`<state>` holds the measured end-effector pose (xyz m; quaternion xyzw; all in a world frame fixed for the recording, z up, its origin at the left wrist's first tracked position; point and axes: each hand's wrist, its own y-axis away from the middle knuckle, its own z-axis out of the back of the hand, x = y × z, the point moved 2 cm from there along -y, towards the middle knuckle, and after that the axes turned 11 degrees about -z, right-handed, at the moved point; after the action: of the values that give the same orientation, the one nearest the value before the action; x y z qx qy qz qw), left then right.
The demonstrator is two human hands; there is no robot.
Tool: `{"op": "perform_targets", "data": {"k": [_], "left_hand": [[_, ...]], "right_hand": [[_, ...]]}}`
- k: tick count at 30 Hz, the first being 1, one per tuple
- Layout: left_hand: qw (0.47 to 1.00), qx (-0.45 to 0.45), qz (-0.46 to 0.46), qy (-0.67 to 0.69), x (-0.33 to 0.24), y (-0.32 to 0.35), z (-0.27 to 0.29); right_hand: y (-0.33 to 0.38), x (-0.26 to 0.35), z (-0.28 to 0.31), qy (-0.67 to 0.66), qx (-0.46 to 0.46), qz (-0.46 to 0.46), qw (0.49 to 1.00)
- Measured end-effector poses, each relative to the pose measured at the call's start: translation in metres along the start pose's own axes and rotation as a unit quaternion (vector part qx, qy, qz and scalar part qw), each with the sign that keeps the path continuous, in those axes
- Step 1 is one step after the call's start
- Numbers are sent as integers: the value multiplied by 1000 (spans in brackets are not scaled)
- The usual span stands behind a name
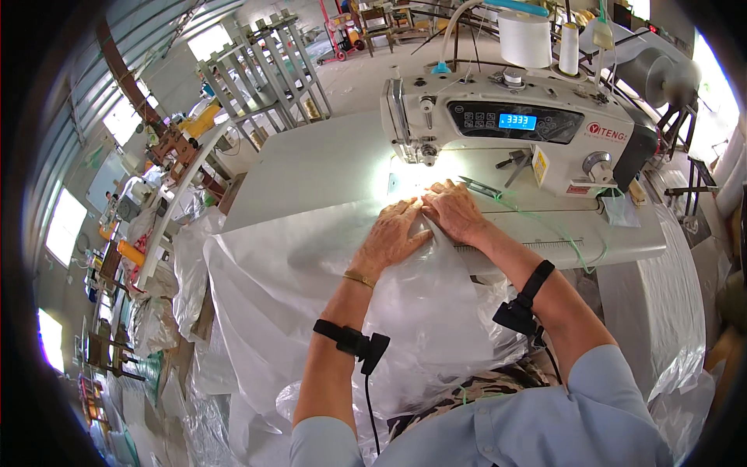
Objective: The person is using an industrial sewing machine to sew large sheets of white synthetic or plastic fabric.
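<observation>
A large white plastic sheet [311, 265] spreads over the front of the sewing table and hangs down towards my lap. My left hand [395, 235] lies on it, fingers stretched forward and thumb apart. Close beside it, my right hand [454, 212] has its fingers bent down on the sheet's edge, where the sheet bunches into a fold. Both sets of fingertips are just in front of the needle area of a white sewing machine [498, 117]. Bright lamp glare there washes out the needle plate and the sheet's far edge.
Small thread snips [480, 187] lie right of my right hand, with green thread [545, 222] trailing from them. A screwdriver-like tool [513, 159] rests under the machine arm. White thread cones [525, 39] stand behind. A metal rack [268, 74] is at the far left.
</observation>
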<state>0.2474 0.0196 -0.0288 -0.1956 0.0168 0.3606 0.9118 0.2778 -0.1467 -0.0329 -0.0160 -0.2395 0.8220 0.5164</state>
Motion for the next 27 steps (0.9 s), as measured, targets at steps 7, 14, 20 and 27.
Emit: {"op": "perform_targets", "data": {"k": [7,14,20,27], "left_hand": [[1000,2,2,28,11,-4,3],[1000,-11,-7,25,17,-13,7],[998,12,14,53,21,-20,12],[998,21,28,56,34,-29,10]], "right_hand": [[-4,-5,-3,-8,-39,13,999],[-12,-8,-6,-19,-55,21,998],[-17,-10,-11,24,-9,3,1000],[-17,-14,-18,33,-1,-9,999]]}}
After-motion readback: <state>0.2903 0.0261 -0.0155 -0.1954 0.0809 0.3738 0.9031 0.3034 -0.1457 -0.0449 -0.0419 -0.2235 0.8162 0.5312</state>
